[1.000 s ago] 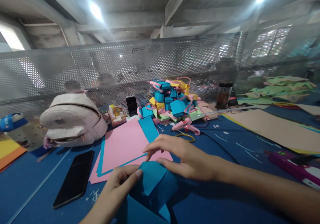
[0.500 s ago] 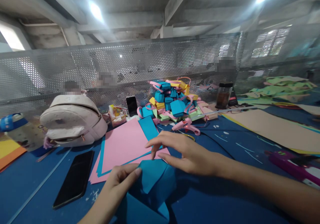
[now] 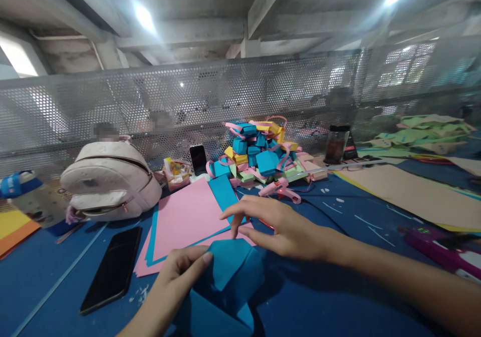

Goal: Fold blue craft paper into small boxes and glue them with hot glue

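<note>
A folded piece of blue paper (image 3: 229, 272) stands partly shaped near the table's front edge, with loose flaps at the bottom. My left hand (image 3: 184, 269) pinches its left upper edge, thumb in front and fingers behind. Over its far top edge hovers my right hand (image 3: 276, 224), fingers bent and apart, with nothing gripped. One fingertip is at or just behind the paper's edge; whether it touches I cannot tell. Just beyond lies a stack of pink sheets (image 3: 188, 217) and blue sheets, with a narrower blue sheet (image 3: 225, 194) on top.
A pink glue gun (image 3: 280, 191) lies behind my right hand, its dark cord running right. Behind it rises a pile of small paper baskets (image 3: 259, 149). A black phone (image 3: 111, 269) and white backpack (image 3: 112, 179) are left. A purple tool (image 3: 432, 247) lies right.
My right hand has shifted slightly up, and its fingers bend over the paper's far edge. My left hand and the blue paper stay nearly still.
</note>
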The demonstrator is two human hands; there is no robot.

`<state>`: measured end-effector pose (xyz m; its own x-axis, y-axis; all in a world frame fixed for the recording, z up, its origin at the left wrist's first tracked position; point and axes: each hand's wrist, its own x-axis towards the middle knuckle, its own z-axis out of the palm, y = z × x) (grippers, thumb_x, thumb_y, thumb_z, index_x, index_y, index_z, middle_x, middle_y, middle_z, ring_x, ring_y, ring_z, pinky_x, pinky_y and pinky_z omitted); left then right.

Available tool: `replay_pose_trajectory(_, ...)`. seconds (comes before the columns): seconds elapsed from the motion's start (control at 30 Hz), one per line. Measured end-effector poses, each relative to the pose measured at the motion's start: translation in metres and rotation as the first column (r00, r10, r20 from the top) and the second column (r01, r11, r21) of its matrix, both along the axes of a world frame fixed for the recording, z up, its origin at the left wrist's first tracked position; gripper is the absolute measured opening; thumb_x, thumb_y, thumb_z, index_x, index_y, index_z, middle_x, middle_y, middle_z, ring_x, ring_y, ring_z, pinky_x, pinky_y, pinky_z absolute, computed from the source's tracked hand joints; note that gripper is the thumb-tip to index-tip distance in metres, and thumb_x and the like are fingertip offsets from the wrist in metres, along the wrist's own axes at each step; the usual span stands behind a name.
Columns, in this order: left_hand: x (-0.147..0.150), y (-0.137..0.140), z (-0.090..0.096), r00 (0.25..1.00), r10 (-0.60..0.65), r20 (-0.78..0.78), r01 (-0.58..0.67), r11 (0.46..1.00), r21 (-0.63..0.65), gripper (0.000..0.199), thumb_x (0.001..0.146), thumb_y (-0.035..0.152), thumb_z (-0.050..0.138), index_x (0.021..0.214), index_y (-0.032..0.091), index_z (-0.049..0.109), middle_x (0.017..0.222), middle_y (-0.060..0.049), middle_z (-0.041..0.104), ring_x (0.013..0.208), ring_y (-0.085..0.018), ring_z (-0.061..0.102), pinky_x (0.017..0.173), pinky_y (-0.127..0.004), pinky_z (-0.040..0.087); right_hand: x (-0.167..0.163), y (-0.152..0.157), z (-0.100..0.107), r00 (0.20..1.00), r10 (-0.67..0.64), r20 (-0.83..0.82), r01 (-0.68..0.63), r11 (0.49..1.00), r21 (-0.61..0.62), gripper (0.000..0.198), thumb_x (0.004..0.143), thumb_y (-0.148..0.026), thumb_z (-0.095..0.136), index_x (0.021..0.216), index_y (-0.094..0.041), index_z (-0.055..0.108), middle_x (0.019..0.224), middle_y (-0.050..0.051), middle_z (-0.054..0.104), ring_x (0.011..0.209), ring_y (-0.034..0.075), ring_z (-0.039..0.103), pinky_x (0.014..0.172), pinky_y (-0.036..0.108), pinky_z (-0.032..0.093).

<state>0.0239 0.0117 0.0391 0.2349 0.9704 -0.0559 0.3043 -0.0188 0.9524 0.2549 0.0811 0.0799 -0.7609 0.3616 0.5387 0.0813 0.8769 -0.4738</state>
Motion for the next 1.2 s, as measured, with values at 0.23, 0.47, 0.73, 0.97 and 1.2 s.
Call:
replay_pose_trajectory(0.23,0.0004,0.0008,0.0017,1.000,0.007,-0.024,-0.006,1.000,0.015,0.058,0.079,0.071,0.055,0.058,0.020,0.036,0.060,0.005,0.025,0.058,-0.011,0.022,0.055,-0.025,0.018,0.0011,0.0032,-0.0003,1.000,-0.026,0.010,0.026,0.999,0.028,0.031,0.096,-0.012,0.051,0.126,-0.016,0.055,0.098,0.005,0.069,0.095,0.017,0.061,0.086,0.030,0.045)
replay_pose_trajectory(0.47,0.0002,0.0002,0.0003,1.000,0.021,-0.004,-0.022,0.999,-0.028,0.054,0.081,0.067,0.056,0.063,0.017,0.048,0.062,0.004,0.029,0.060,-0.012,0.025,0.056,-0.025,0.023,0.0028,0.0034,0.0003,0.998,-0.066,-0.002,0.066,0.998,0.020,0.030,0.095,-0.012,0.051,0.125,-0.018,0.056,0.097,0.005,0.068,0.091,0.017,0.062,0.083,0.029,0.046)
replay_pose_trajectory(0.73,-0.0005,0.0004,-0.0012,1.000,0.031,0.005,-0.031,0.999,0.016,0.053,0.082,0.064,0.057,0.061,0.017,0.048,0.061,0.004,0.029,0.059,-0.011,0.026,0.056,-0.025,0.024,0.0041,0.0057,-0.0011,0.998,-0.055,-0.012,0.056,0.998,0.025,0.031,0.096,-0.014,0.051,0.127,-0.019,0.055,0.098,0.006,0.067,0.093,0.017,0.062,0.086,0.030,0.047)
replay_pose_trajectory(0.97,0.0001,-0.0001,-0.0002,0.999,0.029,0.035,-0.030,0.999,0.021,0.054,0.080,0.063,0.061,0.059,0.015,0.055,0.057,0.004,0.034,0.057,-0.011,0.029,0.054,-0.024,0.026,0.0021,0.0028,0.0003,0.999,-0.051,-0.001,0.051,0.999,0.001,0.029,0.096,-0.014,0.051,0.124,-0.019,0.055,0.100,0.006,0.068,0.096,0.018,0.062,0.087,0.032,0.047)
replay_pose_trajectory(1.2,-0.0015,-0.0054,-0.0040,0.997,0.079,-0.010,-0.077,0.986,0.150,0.044,0.088,0.051,0.060,0.068,0.014,0.070,0.061,-0.002,0.059,0.059,-0.015,0.052,0.058,-0.023,0.040,-0.0005,0.0030,-0.0022,0.998,-0.036,0.044,0.037,0.999,-0.022,0.038,0.092,-0.015,0.061,0.129,-0.019,0.055,0.103,0.006,0.067,0.097,0.018,0.061,0.088,0.031,0.046)
